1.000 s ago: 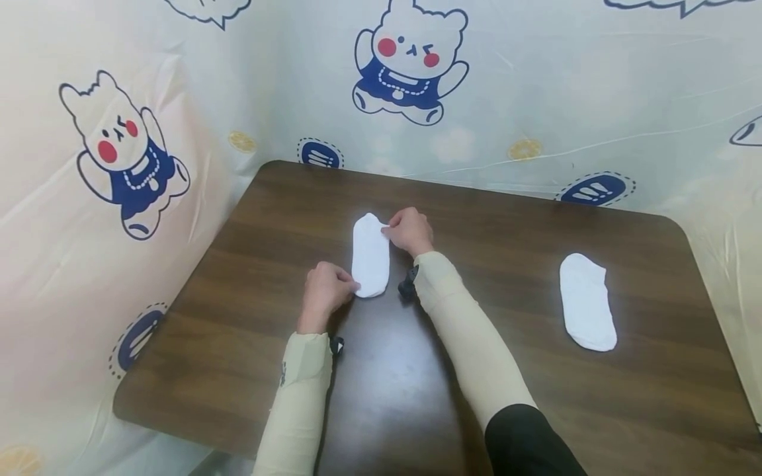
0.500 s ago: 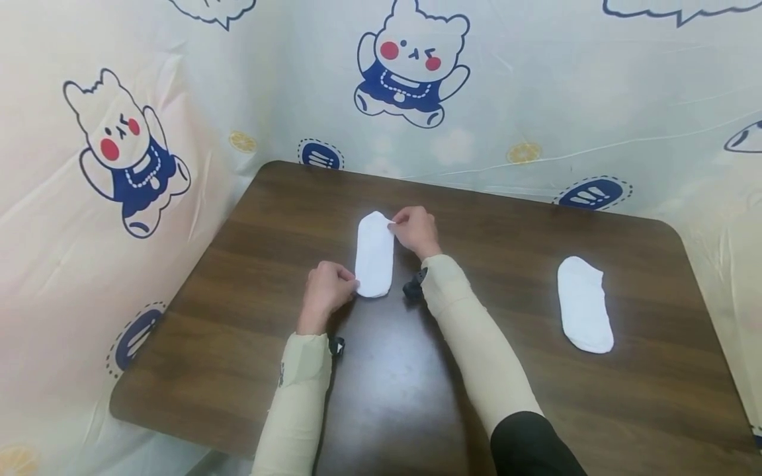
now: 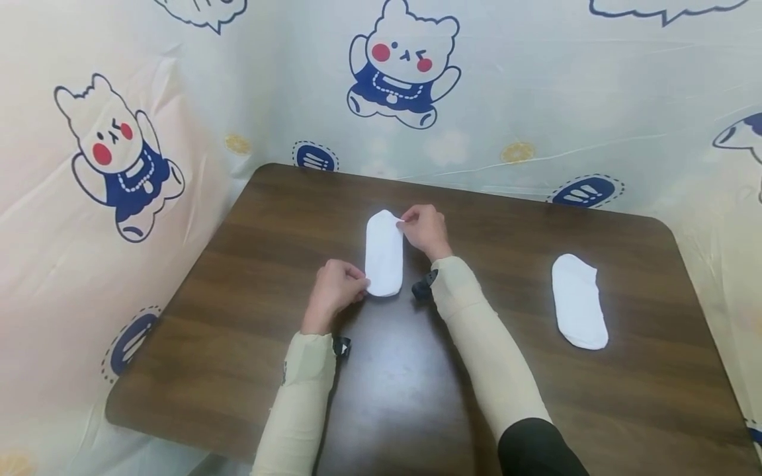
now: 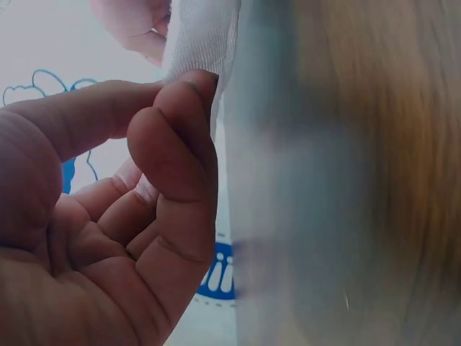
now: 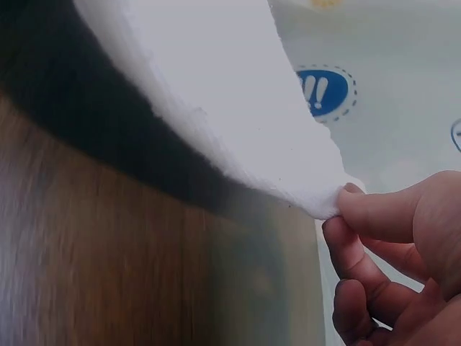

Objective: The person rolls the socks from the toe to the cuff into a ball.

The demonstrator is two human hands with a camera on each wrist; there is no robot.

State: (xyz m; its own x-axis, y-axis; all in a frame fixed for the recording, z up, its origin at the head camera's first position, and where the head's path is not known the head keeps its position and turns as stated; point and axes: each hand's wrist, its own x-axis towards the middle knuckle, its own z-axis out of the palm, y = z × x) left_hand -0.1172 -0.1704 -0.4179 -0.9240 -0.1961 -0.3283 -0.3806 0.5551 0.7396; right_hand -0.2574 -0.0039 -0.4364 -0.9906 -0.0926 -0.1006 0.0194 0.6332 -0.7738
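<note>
Between the two hands is a white ankle sock (image 3: pixel 383 254), spread flat with its long side running away from the person. My left hand (image 3: pixel 338 289) pinches its near left corner between thumb and fingers; the left wrist view shows the fingertips on the ribbed white fabric (image 4: pixel 202 43). At the far right corner my right hand (image 3: pixel 427 230) pinches the sock's edge, and in the right wrist view the thumb and forefinger grip a drawn-out tip of the white sock (image 5: pixel 230 94). A second white ankle sock (image 3: pixel 579 302) lies flat on the table to the right, untouched.
A brown wood-grain table (image 3: pixel 250 317) with rounded corners lies under everything. Behind it and on the left hangs a pale curtain (image 3: pixel 476 79) printed with cartoon figures. Small black cameras (image 3: pixel 424 288) sit on both wrists.
Both hands have shifted slightly to the right with the sock held between them. The second sock appears a little further left as the head view turns slightly.
</note>
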